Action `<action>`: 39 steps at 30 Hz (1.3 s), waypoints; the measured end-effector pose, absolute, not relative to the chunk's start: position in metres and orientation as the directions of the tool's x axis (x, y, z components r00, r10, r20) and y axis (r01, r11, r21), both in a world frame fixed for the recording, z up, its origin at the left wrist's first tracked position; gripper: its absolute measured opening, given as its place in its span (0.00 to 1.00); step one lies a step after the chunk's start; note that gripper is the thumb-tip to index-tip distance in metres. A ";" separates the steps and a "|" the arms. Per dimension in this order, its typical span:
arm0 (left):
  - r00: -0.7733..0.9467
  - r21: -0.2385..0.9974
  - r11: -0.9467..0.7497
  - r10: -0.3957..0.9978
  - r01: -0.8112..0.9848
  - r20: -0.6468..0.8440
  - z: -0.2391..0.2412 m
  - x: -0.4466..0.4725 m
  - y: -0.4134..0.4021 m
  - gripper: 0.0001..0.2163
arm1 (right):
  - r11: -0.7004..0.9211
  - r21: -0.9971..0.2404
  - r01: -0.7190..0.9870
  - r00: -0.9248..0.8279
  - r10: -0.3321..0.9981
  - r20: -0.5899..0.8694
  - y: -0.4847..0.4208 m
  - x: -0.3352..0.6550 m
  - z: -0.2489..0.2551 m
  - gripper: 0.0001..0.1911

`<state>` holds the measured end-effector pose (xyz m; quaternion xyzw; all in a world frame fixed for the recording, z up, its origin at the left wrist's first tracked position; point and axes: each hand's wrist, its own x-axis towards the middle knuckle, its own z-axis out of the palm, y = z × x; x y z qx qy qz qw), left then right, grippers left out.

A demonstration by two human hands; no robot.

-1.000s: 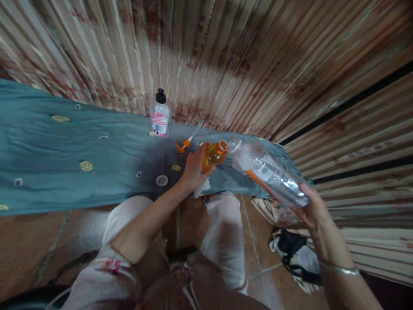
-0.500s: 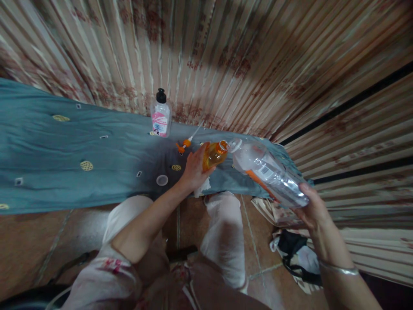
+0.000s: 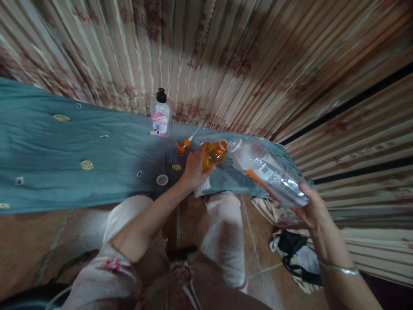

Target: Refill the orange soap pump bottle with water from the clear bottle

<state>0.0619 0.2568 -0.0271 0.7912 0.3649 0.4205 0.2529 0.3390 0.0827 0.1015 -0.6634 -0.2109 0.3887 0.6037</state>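
Observation:
My left hand (image 3: pixel 195 168) is wrapped round an orange see-through bottle (image 3: pixel 214 156), which tilts to the right with its mouth uncovered. Gripped near its base by my right hand (image 3: pixel 312 206) is a large clear plastic bottle (image 3: pixel 271 172) with an orange label. That bottle slants down to the left, and its neck meets the mouth of the orange one; whether liquid passes between them I cannot make out. An orange pump top (image 3: pixel 184 145) with a thin tube lies just beyond my left hand. Something white and crumpled, like tissue (image 3: pixel 202 187), shows under that hand.
A clear bottle with a black cap and pink label (image 3: pixel 161 116) stands at the back of the blue-green cloth (image 3: pixel 109 159). A small round white lid (image 3: pixel 162 180) lies nearer me. Pleated curtains (image 3: pixel 193 51) hang behind and to the right. Black and white items (image 3: pixel 298 254) lie on the floor.

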 end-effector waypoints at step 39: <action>0.369 0.697 -0.619 0.782 0.362 0.503 -0.029 0.063 0.257 0.37 | -0.172 -0.971 -0.164 0.571 0.786 -0.236 0.081 0.346 0.098 0.23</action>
